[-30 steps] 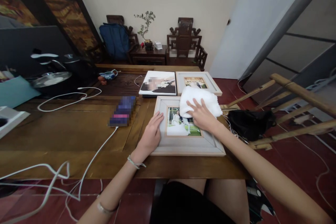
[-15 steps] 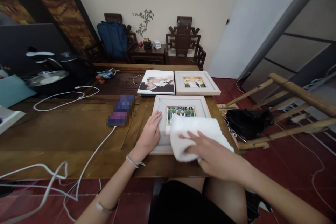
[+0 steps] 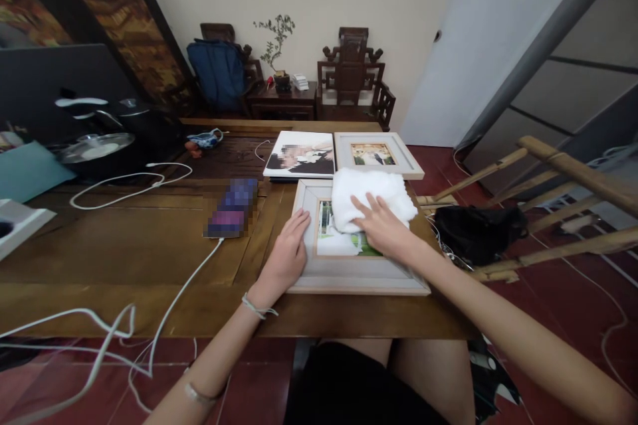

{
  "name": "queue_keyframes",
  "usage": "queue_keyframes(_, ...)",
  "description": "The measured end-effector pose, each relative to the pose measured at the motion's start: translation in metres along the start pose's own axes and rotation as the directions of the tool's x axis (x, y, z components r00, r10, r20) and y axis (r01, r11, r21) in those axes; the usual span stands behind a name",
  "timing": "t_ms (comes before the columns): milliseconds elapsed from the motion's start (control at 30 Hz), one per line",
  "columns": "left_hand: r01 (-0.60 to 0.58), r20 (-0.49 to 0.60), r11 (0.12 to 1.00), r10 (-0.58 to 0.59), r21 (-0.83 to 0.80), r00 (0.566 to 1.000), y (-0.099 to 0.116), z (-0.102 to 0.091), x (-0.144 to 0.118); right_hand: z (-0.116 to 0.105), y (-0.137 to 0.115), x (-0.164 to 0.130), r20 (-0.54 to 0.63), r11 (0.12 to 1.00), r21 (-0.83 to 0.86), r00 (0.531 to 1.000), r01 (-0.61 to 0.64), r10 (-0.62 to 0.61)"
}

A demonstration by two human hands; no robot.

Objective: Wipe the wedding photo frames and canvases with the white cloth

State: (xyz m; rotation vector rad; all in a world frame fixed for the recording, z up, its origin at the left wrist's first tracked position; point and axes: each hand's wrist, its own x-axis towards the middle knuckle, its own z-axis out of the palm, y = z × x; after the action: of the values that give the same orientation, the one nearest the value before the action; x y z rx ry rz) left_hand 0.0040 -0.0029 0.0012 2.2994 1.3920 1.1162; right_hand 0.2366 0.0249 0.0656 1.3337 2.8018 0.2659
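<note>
Head view. A pale wooden picture frame with a colour photograph under glass [image 3: 349, 269] lies flat at the near edge of the brown wooden worktop [image 3: 124, 239], directly in front of the person.

Left hand [image 3: 288, 254]: open, fingers straight and together, palm down on the frame's left rail. It presses there and grips nothing.

Right hand [image 3: 381, 229]: open and flat, fingers spread, palm down on a folded white cloth [image 3: 371, 196]. The cloth covers the upper right part of the glass and the frame's far right corner; only the lower left of the photograph shows.

Just beyond the frame, side by side: an unframed white-edged photo print [image 3: 300, 155] on the left, a second pale frame with a small photograph [image 3: 377, 154] on the right. Left of the near frame lies a dark phone [image 3: 232, 208], with a white cable [image 3: 184, 289] running from it over the worktop's near edge.
</note>
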Motion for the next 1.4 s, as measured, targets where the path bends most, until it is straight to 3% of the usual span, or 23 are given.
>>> queue_keyframes(200,-0.006,-0.002,1.000,0.006,-0.005,1.000,0.000,0.001,-0.001,-0.043,-0.065,-0.075,0.176,0.973,0.227,0.982,0.030,-0.072)
queue_keyframes(333,0.000,0.008,1.000,0.000,-0.003,1.000,-0.001,0.001,-0.001,-0.067,-0.084,-0.092,0.216,0.937,0.345,0.968,0.043,-0.124)
queue_keyframes(467,0.015,0.036,1.000,-0.015,0.006,0.999,-0.001,0.001,-0.001,-0.054,-0.073,-0.069,0.185,0.938,0.347,0.982,-0.020,-0.047)
queue_keyframes(667,0.007,0.025,1.000,-0.007,-0.013,1.000,0.000,0.000,0.000,-0.002,-0.013,-0.002,-0.031,0.965,0.247,0.994,-0.092,0.103)
queue_keyframes(800,0.001,0.029,1.000,-0.001,-0.020,1.000,-0.001,-0.001,0.000,0.007,0.014,0.036,-0.113,0.981,0.148,0.983,-0.125,0.142)
queue_keyframes(900,-0.002,0.030,1.000,0.003,-0.020,1.000,-0.002,-0.001,0.000,0.006,0.008,0.041,-0.069,0.989,0.090,0.990,-0.114,0.120)
queue_keyframes(1033,-0.005,0.030,1.000,0.005,-0.006,1.000,-0.001,0.000,0.000,-0.008,-0.025,0.007,0.078,0.990,0.133,0.997,-0.038,0.027)
queue_keyframes(1233,0.023,0.048,1.000,-0.023,0.014,0.999,0.001,0.000,-0.001,-0.062,-0.075,-0.071,0.249,0.923,0.378,0.952,0.073,-0.178)
queue_keyframes(1300,0.020,0.042,1.000,-0.020,0.014,0.999,0.001,0.000,-0.001,-0.068,-0.087,-0.082,0.261,0.910,0.404,0.941,0.097,-0.216)
queue_keyframes(1400,0.025,0.049,1.000,-0.026,0.019,0.998,0.001,-0.001,0.000,-0.060,-0.097,-0.076,0.242,0.920,0.382,0.950,0.093,-0.197)
